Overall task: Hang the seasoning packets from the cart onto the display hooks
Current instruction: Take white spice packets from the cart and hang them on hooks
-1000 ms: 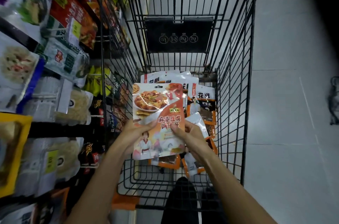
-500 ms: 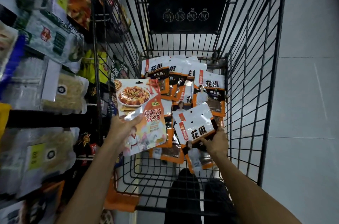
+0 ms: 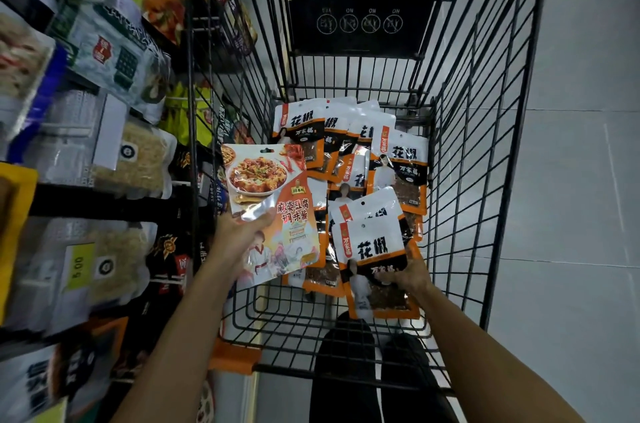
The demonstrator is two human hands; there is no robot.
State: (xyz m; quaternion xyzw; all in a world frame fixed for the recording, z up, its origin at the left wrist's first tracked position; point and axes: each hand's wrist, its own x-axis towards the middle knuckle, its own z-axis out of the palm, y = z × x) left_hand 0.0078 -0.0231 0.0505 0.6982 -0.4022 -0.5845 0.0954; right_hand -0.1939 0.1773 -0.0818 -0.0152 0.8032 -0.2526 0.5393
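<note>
Beside stocked shelves (image 3: 104, 152), left hand (image 3: 239, 239) grips a mapo tofu packet (image 3: 273, 211); right hand (image 3: 410, 275) pinches a peppercorn packet (image 3: 372, 249) over the cart (image 3: 485, 145).

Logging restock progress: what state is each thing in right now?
Mapo tofu packet, held upright in left hand, not yet hung.
White peppercorn packets, gripped by right hand over the cart.
Packet pile, lying loose in the cart.
Shelf packets, hanging on the display at left.
</note>
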